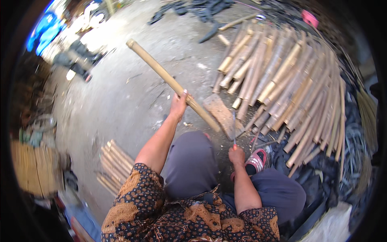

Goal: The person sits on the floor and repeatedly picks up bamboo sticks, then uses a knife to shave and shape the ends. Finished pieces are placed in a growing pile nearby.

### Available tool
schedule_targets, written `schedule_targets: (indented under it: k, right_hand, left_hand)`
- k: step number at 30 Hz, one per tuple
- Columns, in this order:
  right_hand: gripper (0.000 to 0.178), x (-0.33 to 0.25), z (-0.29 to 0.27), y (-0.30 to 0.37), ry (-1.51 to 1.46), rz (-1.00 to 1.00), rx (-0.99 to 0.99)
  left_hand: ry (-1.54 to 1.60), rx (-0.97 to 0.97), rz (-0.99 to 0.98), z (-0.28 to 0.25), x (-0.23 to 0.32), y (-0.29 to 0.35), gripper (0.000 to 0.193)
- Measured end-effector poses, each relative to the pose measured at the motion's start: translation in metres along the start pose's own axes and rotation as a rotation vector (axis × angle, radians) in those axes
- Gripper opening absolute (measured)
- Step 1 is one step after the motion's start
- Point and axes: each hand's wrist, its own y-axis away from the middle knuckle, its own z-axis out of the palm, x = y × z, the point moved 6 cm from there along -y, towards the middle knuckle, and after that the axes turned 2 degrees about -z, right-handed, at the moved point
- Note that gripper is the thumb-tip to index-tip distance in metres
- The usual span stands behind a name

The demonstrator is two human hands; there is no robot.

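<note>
My left hand (178, 106) is closed around a bamboo pole (155, 66) near its middle. The pole slants from the upper left down toward the right. Its lower end is close to a flat brown board (221, 111) on the ground. In my right hand (236, 155) is a narrow-bladed tool (234, 123) with an orange-red handle, its blade pointing away from me. The exact kind of tool is too small to tell. My right fist is beside my foot in a pink-red sandal (258, 159), between my bent knees.
A large heap of cut bamboo poles (278, 86) covers the ground at the right. A smaller row of poles (115, 163) lies at the lower left. Dark strips (205, 10) are strewn at the far side. A pink container (309, 18) stands behind the heap, and a broom (366, 113) at the right edge.
</note>
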Motion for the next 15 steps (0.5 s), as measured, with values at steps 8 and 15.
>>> schedule_targets:
  k: [8,15]
  right_hand:
    - [0.037,0.02,0.036,-0.026,0.031,-0.086,0.043]
    - [0.039,0.012,0.035,-0.027,0.091,-0.079,0.063]
  left_hand:
    - [-0.316,1.055,-0.174,-0.321,-0.043,0.164,0.043]
    - [-0.636,1.325,-0.676,-0.436,-0.105,0.37,0.065]
